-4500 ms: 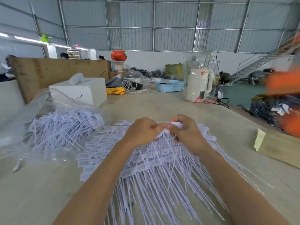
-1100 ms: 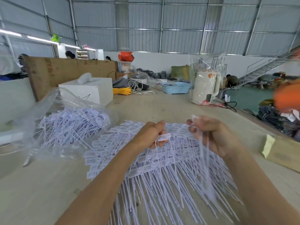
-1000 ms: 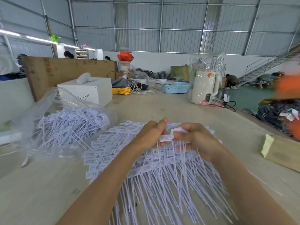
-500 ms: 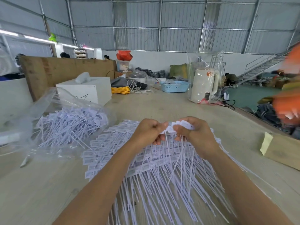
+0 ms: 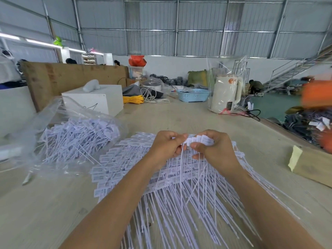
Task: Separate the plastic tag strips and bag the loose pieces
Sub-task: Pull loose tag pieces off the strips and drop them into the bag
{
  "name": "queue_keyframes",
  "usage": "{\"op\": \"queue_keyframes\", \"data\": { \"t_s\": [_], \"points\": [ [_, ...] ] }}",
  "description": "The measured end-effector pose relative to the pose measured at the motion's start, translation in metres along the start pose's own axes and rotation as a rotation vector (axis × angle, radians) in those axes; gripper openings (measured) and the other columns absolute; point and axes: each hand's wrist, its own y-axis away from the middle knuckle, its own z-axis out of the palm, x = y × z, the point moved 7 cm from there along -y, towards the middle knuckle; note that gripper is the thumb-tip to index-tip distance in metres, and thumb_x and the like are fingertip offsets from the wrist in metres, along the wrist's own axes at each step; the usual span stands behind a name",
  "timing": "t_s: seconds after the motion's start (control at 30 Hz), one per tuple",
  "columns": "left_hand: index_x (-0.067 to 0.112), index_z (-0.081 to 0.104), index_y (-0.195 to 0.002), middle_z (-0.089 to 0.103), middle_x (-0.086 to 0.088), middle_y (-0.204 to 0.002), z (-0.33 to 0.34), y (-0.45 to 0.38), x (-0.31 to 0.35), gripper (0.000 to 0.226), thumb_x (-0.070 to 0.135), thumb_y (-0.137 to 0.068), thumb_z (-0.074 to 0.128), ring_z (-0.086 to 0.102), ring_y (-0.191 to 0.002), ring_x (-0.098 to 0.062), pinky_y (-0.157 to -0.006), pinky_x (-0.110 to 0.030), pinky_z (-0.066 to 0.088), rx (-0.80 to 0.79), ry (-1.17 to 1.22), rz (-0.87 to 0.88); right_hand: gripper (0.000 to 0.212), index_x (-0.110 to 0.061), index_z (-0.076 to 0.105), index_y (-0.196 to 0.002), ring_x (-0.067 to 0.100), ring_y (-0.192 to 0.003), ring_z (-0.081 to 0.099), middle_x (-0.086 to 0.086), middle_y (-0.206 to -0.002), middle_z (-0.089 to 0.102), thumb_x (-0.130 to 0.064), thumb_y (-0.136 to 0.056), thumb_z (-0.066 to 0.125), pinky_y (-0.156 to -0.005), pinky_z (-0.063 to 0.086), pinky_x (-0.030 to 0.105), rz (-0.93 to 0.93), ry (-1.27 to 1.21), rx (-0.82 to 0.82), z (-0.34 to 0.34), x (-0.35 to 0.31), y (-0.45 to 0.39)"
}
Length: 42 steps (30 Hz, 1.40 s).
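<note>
Both hands meet above the heap of white plastic tag strips (image 5: 172, 186) spread on the pale wooden table (image 5: 188, 115); the left hand (image 5: 166, 146) and the right hand (image 5: 215, 150) each pinch one short white strip of joined tags (image 5: 199, 140), thin tails hanging down. The clear plastic bag of loose white tags (image 5: 71, 135) lies just left of the heap, mouth open; bare tabletop runs beyond the hands to the white kettle (image 5: 226, 94) and blue basket (image 5: 193, 95), and a wooden block (image 5: 312, 168) sits near the right edge.

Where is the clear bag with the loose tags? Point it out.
In the head view the clear plastic bag lies on the table's left side, left of the left hand, in front of the white box.
</note>
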Motion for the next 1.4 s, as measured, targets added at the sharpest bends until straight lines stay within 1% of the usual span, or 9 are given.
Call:
{"op": "queue_keyframes", "data": {
  "t_s": [0.17, 0.33, 0.57, 0.77, 0.87, 0.93, 1.07, 1.17, 1.4],
  "points": [
    [-0.001, 0.06, -0.071, 0.049, 0.0, -0.04, -0.002, 0.0, -0.008, 0.02, 0.011, -0.086, 0.067, 0.028, -0.032, -0.009, -0.038, -0.013, 0.021, 0.0, 0.075, -0.143, 0.012, 0.0, 0.063, -0.076, 0.035, -0.072, 0.063, 0.013, -0.08, 0.06, 0.007, -0.074, 0.072, -0.059, 0.055, 0.05, -0.196, 0.245, 0.011, 0.004, -0.013, 0.003],
    [0.001, 0.066, -0.073, 0.046, -0.001, -0.041, 0.004, -0.001, -0.008, 0.009, 0.004, -0.082, 0.065, 0.027, -0.031, -0.007, -0.037, -0.011, 0.02, -0.069, 0.19, -0.255, 0.014, -0.005, 0.065, -0.074, 0.017, -0.051, 0.064, 0.014, -0.077, 0.063, 0.005, -0.074, 0.074, -0.044, 0.052, 0.024, -0.109, 0.14, 0.014, -0.006, -0.018, 0.001],
    [0.002, 0.064, -0.067, 0.048, -0.001, -0.041, -0.003, 0.0, -0.011, 0.015, 0.007, -0.08, 0.068, 0.029, -0.031, -0.008, -0.038, -0.013, 0.02, -0.104, 0.035, -0.265, 0.013, -0.008, 0.065, -0.079, 0.018, -0.048, 0.064, 0.012, -0.076, 0.066, 0.001, -0.076, 0.074, -0.043, 0.052, 0.027, -0.005, 0.112, 0.045, -0.024, -0.018, 0.0],
    [0.004, 0.06, -0.07, 0.052, 0.003, -0.042, -0.017, -0.006, -0.016, 0.023, 0.017, -0.088, 0.066, 0.031, -0.031, -0.006, -0.035, -0.015, 0.025, 0.008, 0.1, -0.183, 0.019, 0.001, 0.059, -0.097, 0.013, -0.061, 0.063, 0.008, -0.086, 0.062, 0.0, -0.08, 0.067, -0.053, 0.053, 0.018, 0.217, -0.591, 0.4, -0.103, 0.01, -0.011],
    [0.005, 0.063, -0.078, 0.057, 0.004, -0.046, -0.014, -0.007, -0.008, 0.02, 0.019, -0.092, 0.061, 0.04, -0.037, -0.005, -0.039, -0.016, 0.033, 0.043, 0.162, -0.076, 0.023, 0.003, 0.055, -0.102, 0.007, -0.05, 0.058, 0.005, -0.077, 0.06, -0.001, -0.08, 0.063, -0.052, 0.049, 0.014, 0.261, -0.859, 0.329, -0.1, 0.01, -0.015],
    [0.005, 0.063, -0.08, 0.06, 0.002, -0.048, -0.011, -0.008, -0.003, 0.017, 0.014, -0.093, 0.058, 0.043, -0.039, -0.005, -0.042, -0.016, 0.036, 0.03, 0.221, -0.034, 0.034, 0.003, 0.051, -0.106, 0.008, -0.049, 0.057, 0.007, -0.072, 0.062, -0.001, -0.073, 0.061, -0.048, 0.047, 0.014, 0.335, -0.96, 0.13, -0.074, 0.006, -0.011],
    [0.01, 0.062, -0.081, 0.064, 0.0, -0.051, 0.0, -0.006, 0.002, 0.011, 0.005, -0.091, 0.058, 0.047, -0.039, -0.007, -0.041, -0.017, 0.039, -0.003, 0.139, 0.041, 0.048, 0.005, 0.052, -0.109, 0.013, -0.058, 0.066, 0.013, -0.084, 0.065, -0.006, -0.064, 0.067, -0.052, 0.053, 0.021, 0.389, -0.527, -0.144, -0.017, -0.001, 0.002],
    [0.013, 0.06, -0.08, 0.06, 0.002, -0.046, 0.002, -0.006, 0.003, 0.013, 0.005, -0.091, 0.059, 0.049, -0.037, -0.006, -0.041, -0.017, 0.04, 0.017, 0.004, 0.09, 0.029, 0.003, 0.064, -0.098, 0.019, -0.072, 0.071, 0.013, -0.082, 0.072, -0.004, -0.071, 0.071, -0.056, 0.055, 0.026, 0.316, -0.314, -0.224, 0.008, -0.003, 0.007],
    [0.01, 0.064, -0.077, 0.061, -0.002, -0.047, 0.009, -0.002, 0.003, 0.032, 0.031, -0.097, 0.049, 0.056, -0.041, -0.009, -0.046, -0.018, 0.05, -0.01, 0.083, 0.061, 0.011, -0.004, 0.066, -0.086, 0.017, -0.063, 0.068, 0.003, -0.07, 0.069, -0.004, -0.078, 0.073, -0.052, 0.053, 0.025, 0.265, -0.254, -0.106, 0.007, 0.005, 0.008]
  ]
}}
